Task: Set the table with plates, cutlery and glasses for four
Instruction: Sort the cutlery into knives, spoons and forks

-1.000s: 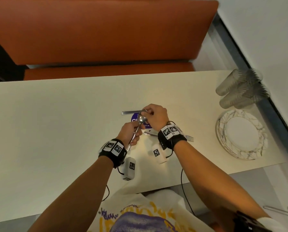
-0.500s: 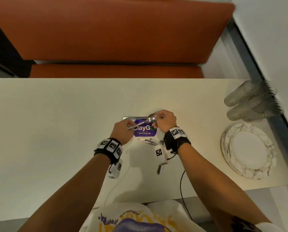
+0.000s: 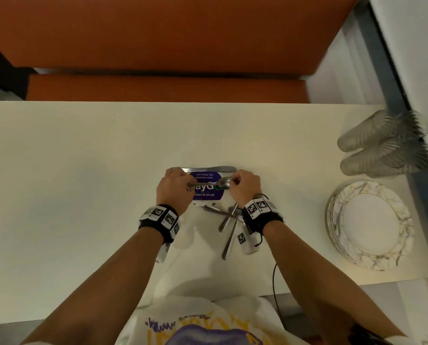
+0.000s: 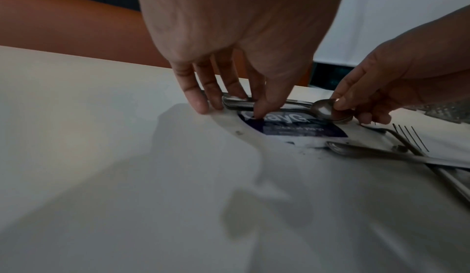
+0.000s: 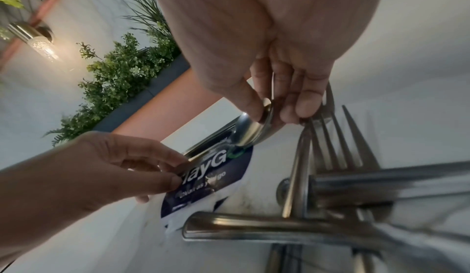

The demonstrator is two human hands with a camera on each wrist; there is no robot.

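Note:
A steel spoon (image 3: 221, 183) lies level just above a purple sticker (image 3: 205, 189) on the cream table (image 3: 71, 195). My left hand (image 3: 173, 188) pinches its handle (image 4: 239, 104) and my right hand (image 3: 245, 186) pinches its bowl (image 5: 250, 132). A knife (image 3: 208, 168) lies flat just beyond the sticker. Several forks and spoons (image 3: 229, 220) lie crossed in a pile under my right wrist. A stack of marbled plates (image 3: 369, 225) sits at the right, with clear tumblers (image 3: 384, 143) lying on their sides behind it.
An orange bench (image 3: 158, 46) runs along the table's far edge. A wall and dark ledge (image 3: 407, 95) close off the right side. The table's near edge (image 3: 332, 282) is at my body. Bare tabletop stretches to the left.
The spoon went from upright to lying level over the sticker, held at both ends. Both hands moved slightly away from me.

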